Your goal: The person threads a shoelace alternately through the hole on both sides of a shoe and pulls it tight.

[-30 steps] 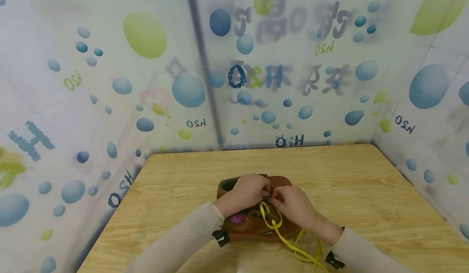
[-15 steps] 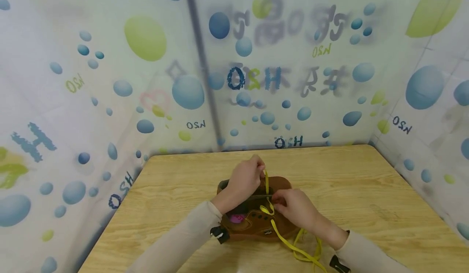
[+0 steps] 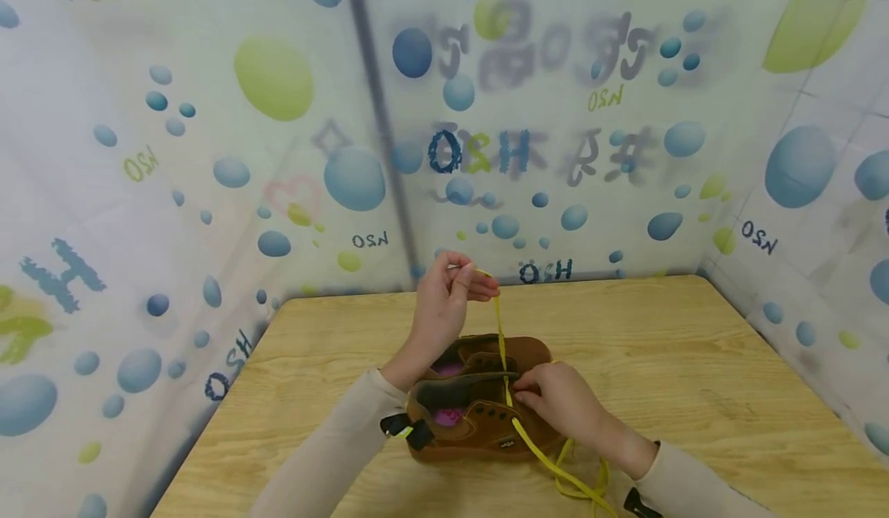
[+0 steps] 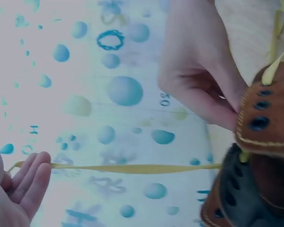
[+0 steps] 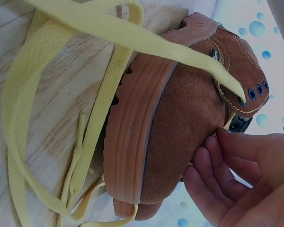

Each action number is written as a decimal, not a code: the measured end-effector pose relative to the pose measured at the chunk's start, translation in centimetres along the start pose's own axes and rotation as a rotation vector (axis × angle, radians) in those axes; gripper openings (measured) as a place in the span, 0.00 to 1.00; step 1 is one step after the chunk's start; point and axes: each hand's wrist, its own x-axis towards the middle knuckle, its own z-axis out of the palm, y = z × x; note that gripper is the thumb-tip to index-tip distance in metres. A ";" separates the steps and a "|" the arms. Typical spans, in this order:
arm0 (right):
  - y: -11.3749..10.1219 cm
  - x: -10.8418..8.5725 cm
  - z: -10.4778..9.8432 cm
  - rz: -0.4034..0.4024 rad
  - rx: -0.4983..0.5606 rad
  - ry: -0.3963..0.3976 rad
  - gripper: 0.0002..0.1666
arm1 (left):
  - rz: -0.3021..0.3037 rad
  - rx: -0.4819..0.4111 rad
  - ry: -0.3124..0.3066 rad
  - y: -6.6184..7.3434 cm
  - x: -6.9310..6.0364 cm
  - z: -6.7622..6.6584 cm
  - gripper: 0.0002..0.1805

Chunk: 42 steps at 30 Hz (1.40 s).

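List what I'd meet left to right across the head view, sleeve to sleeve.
Left sleeve → left hand → taut lace → right hand → right sleeve. Shoes left out: they overlap several of these.

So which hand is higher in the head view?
The left hand, with the yellow lace stretched from it; the right hand is lower, down at the nearer brown shoe.
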 end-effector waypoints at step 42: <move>-2.9 -0.6 -6.0 -0.027 0.794 0.125 0.08 | -0.032 0.738 -0.805 0.1 -4.7 -1.5 0.09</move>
